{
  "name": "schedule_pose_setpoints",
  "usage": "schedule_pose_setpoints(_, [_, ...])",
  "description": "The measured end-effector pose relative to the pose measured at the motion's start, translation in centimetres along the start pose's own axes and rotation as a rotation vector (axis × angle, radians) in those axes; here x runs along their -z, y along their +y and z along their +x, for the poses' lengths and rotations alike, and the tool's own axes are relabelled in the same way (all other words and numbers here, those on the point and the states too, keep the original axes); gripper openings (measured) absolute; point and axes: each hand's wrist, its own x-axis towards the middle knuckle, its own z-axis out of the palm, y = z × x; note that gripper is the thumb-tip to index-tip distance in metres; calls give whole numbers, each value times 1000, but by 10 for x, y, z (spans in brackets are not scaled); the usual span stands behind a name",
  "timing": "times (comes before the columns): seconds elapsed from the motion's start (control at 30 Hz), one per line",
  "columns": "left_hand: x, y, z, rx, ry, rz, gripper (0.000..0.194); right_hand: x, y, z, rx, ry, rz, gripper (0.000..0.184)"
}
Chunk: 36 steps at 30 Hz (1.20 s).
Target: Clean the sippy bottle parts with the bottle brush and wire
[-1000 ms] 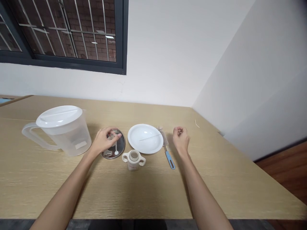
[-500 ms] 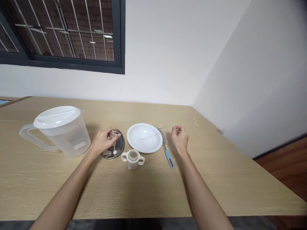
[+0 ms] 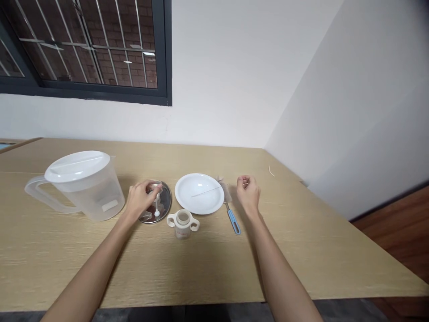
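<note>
My left hand (image 3: 140, 198) is closed over a small clear and white part with a thin stem, held just above a round steel dish (image 3: 161, 206). My right hand (image 3: 248, 193) hovers to the right of a white plate (image 3: 199, 193), its fingers curled and pinched; whether anything is in them is too small to see. A thin straw or wire lies across the plate. A small two-handled cup (image 3: 182, 222) stands open-topped in front of the dish and plate. A blue-handled bottle brush (image 3: 230, 211) lies between the plate and my right hand.
A large clear plastic jug (image 3: 82, 184) with a white lid stands at the left of the wooden table (image 3: 201, 259). White walls meet at the table's far right corner. A small pale scrap (image 3: 270, 171) lies near that wall.
My left hand has lifted the small part off the steel dish a little, and its stem now hangs downward. My right hand has hardly moved.
</note>
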Motion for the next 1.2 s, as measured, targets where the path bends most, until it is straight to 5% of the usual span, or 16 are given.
schedule_pose_setpoints(0.43, [0,1,-3,6,23,136,43,17,-10,5,3,-135,-125,37])
schedule_pose_setpoints(0.6, [12,11,-3,-38,19,-98,43,44,-15,6,3,-517,-170,50])
schedule_pose_setpoints(0.73, [31,28,-8,-153,-323,-443,46,54,-19,-1,-66,-973,-256,50])
schedule_pose_setpoints(0.83, [38,42,-14,-227,-546,-471,55,51,-22,-7,-178,-1242,-380,40])
schedule_pose_setpoints(0.97, [33,53,-22,-259,-717,-493,68,50,-21,-7,-214,-1147,-452,28])
schedule_pose_setpoints(1.2, [27,55,-24,-210,-762,-466,67,57,-13,9,-234,-871,-447,15])
